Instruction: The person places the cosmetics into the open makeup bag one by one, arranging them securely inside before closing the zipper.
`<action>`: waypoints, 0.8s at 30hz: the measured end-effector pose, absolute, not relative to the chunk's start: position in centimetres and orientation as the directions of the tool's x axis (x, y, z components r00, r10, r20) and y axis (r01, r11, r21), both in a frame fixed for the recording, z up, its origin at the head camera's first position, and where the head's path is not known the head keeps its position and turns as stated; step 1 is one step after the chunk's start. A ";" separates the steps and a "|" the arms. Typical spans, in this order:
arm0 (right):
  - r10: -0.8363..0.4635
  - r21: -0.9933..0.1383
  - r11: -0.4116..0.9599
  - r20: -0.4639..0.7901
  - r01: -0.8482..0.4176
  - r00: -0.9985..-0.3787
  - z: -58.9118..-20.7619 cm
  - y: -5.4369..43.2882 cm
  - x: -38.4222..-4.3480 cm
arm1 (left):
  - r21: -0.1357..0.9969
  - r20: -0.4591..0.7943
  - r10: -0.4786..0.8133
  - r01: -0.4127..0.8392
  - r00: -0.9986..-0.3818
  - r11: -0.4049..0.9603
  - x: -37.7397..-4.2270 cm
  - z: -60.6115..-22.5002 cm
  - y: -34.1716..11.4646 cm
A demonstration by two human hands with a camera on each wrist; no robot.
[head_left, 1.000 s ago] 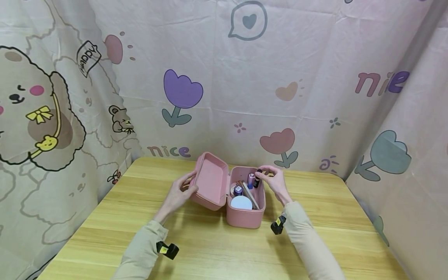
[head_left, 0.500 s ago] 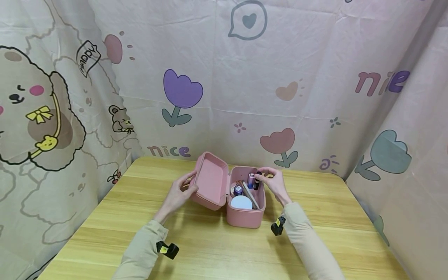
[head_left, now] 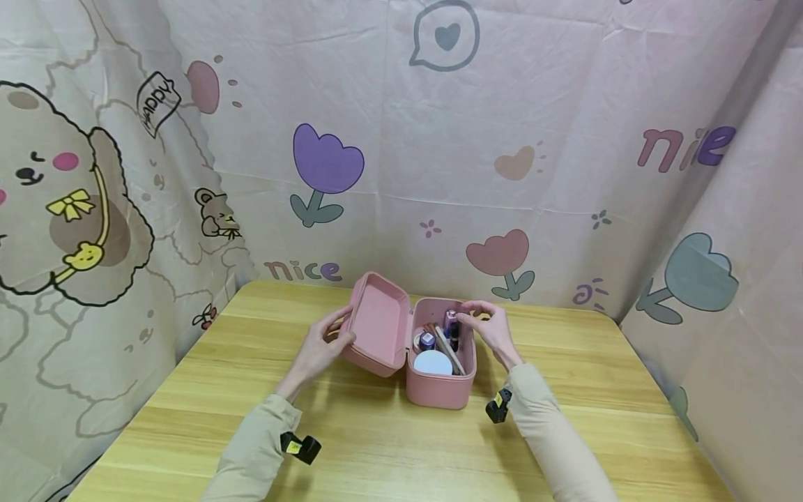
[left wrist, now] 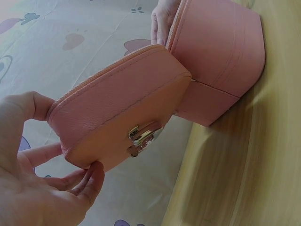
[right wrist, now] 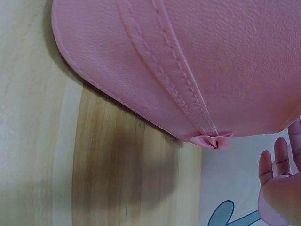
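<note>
My left hand (head_left: 323, 346) grips the free edge of the raised lid (head_left: 380, 321) of a pink cosmetic case (head_left: 437, 392). In the left wrist view the thumb and fingers hold the lid (left wrist: 117, 113) from both sides, near its zip edge. My right hand (head_left: 492, 326) reaches over the case's back right corner. A dark slim cosmetic tube (head_left: 454, 337) stands inside, just below the right fingertips and beside a purple lipstick-like tube (head_left: 449, 321). In the right wrist view the case wall (right wrist: 188, 70) hides the right fingertips; the other fingers (right wrist: 281, 157) show loosely bent.
Inside the case lie a white round compact (head_left: 433, 363), a small dark-capped jar (head_left: 426, 341) and a pale stick (head_left: 447, 348). The case stands on a wooden table (head_left: 401, 460), with a patterned curtain (head_left: 401, 174) behind it. A metal clasp (left wrist: 143, 136) is on the lid.
The dark tube has gone down into the case beside the purple one, while the right hand has stayed nearly in place. The left hand and the lid have not moved.
</note>
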State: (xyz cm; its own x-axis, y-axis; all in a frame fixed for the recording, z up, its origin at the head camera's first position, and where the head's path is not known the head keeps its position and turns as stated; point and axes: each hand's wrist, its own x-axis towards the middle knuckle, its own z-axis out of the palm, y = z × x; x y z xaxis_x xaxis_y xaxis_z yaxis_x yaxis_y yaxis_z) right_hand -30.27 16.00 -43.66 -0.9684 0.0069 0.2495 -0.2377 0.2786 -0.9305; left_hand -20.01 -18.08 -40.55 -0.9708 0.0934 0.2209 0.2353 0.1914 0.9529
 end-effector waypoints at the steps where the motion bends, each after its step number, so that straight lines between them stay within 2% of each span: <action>1: 0.010 -0.930 0.278 0.253 -0.241 -0.967 -43.7 16.0 -30.3 | 0.953 0.221 0.093 0.236 -0.971 0.190 -20.0 -40.5 -18.1; 9: 0.022 -0.932 0.256 0.272 -0.258 -0.962 -43.6 16.0 -30.1 | 0.955 0.219 0.092 0.233 -0.971 0.185 -19.9 -40.4 -18.1; 13: -0.027 -0.885 0.348 0.319 -0.308 -0.947 -43.2 16.0 -30.0 | 0.950 0.233 0.090 0.246 -0.968 0.194 -20.1 -40.6 -18.1; 16: -0.119 -0.782 0.482 0.388 -0.395 -0.914 -42.6 15.6 -29.9 | 0.947 0.237 0.090 0.251 -0.967 0.201 -20.0 -40.6 -18.0; 19: -0.259 -0.614 0.612 0.440 -0.498 -0.860 -42.0 14.9 -30.0 | 0.947 0.234 0.091 0.248 -0.968 0.204 -20.0 -40.6 -18.0; 24: -0.429 -0.335 0.765 0.372 -0.550 -0.823 -41.3 13.8 -30.2 | 0.951 0.221 0.091 0.235 -0.971 0.202 -20.1 -40.6 -18.1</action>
State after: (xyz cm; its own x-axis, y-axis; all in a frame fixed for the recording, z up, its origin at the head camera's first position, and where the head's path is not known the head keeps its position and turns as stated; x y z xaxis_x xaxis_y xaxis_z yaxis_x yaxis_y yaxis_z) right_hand -30.17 13.78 -41.27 -0.8231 -0.4292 0.3718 -0.5502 0.7648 -0.3353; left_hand -20.12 -18.11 -40.60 -0.9710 0.0908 0.2212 0.2355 0.2024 0.9506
